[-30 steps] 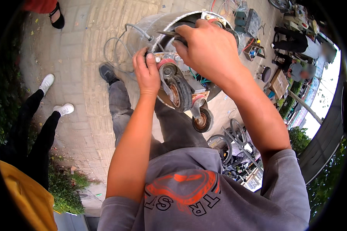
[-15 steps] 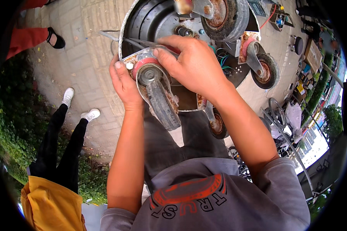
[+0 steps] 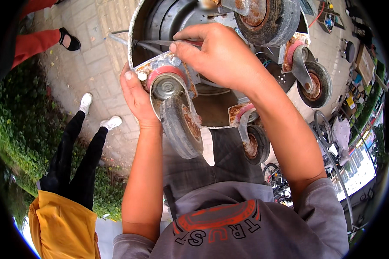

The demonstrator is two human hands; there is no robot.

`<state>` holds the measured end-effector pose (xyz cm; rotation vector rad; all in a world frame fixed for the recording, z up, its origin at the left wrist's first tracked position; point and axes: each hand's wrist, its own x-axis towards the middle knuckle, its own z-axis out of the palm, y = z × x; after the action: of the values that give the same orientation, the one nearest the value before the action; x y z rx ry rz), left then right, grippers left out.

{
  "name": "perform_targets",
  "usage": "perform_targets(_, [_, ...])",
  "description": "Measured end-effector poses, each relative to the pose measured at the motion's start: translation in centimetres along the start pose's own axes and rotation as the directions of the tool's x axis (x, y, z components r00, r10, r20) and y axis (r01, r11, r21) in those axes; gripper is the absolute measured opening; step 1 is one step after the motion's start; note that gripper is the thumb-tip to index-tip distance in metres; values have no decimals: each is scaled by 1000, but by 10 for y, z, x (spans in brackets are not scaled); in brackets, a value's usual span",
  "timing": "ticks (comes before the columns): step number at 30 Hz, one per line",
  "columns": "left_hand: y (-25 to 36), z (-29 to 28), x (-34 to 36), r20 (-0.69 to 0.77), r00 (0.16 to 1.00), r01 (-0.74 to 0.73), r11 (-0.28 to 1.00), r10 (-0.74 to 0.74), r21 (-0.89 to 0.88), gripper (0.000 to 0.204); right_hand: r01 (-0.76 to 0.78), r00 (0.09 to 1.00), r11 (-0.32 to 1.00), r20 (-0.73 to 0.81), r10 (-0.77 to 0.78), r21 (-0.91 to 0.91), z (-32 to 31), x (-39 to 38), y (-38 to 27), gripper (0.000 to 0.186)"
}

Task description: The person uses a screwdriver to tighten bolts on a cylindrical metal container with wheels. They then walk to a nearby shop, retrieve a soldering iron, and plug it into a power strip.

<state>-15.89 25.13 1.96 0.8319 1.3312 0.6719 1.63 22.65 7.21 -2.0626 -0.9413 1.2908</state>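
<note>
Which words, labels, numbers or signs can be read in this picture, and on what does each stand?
Grey T-shirt: outlined capital letters, black and one red, along a red-and-black emblem; I do not copy the wording.
Left caster and metal drum: no readable text.
Background clutter at right: any marks are too small to read.
</note>
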Motion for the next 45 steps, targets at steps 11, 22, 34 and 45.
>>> perform_targets(11, [-1,0,2,22,1000,-22,1000,22,-11,48,-12,997,992,72,3,122,-2,10,11,31])
perform_targets(22, [-5,-4,4,20,999,-34,998,33,62,46,120,991,971,33,-129,206,7,16,34,28])
perform_targets(34, [-5,-4,-1,-67,991,121,992,-119,26,56,30,990,987,132,-51,156,2,15,23,29])
perform_targets(45, [3,-3,-3,2,990,141,988,-141,-55,48,435,870,864,-129,-476,-253,4,8,16,20])
